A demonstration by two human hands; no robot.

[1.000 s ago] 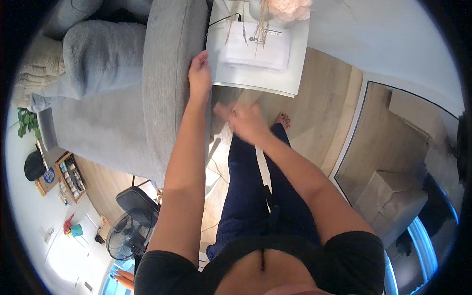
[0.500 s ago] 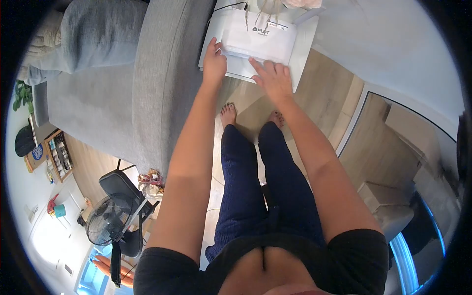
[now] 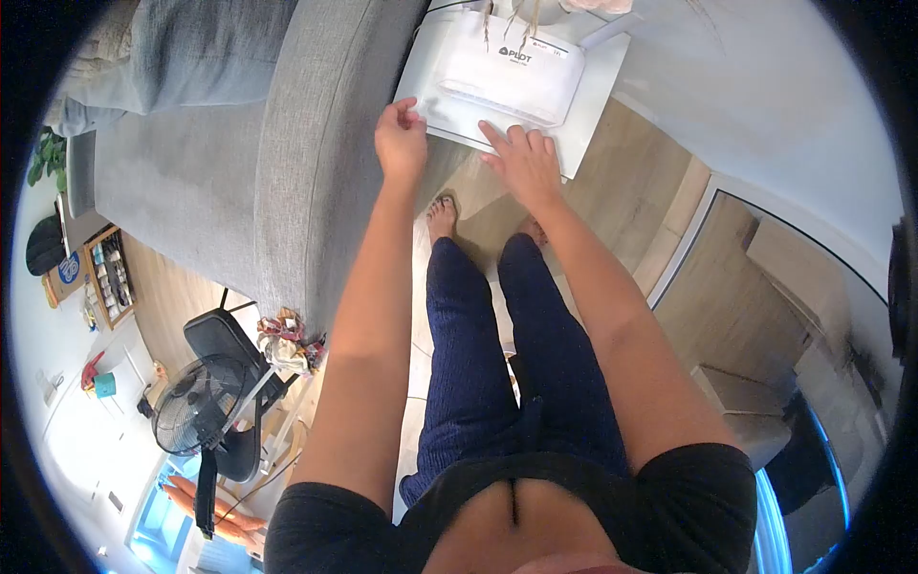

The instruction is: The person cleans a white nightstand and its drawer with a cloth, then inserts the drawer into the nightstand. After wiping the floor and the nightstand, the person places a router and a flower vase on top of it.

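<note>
A white PLDT-marked router (image 3: 512,69) rests on a small white table (image 3: 598,72). At the table's front left corner is my left hand (image 3: 402,143), its fingers curled inward; whether anything is between them is hidden. My right hand (image 3: 528,170) is open over the front edge, index finger stretched out toward the tabletop and apart from the router.
A grey sofa (image 3: 301,143) stands close on the left of the table. Dried stems (image 3: 528,24) hang over the router's back. A standing fan (image 3: 201,407) and a black chair (image 3: 225,344) are lower left. A glossy dark panel (image 3: 746,287) is at right.
My left hand has moved off the router's left side, down and left to the table corner. My right hand has drawn slightly back from the router's front.
</note>
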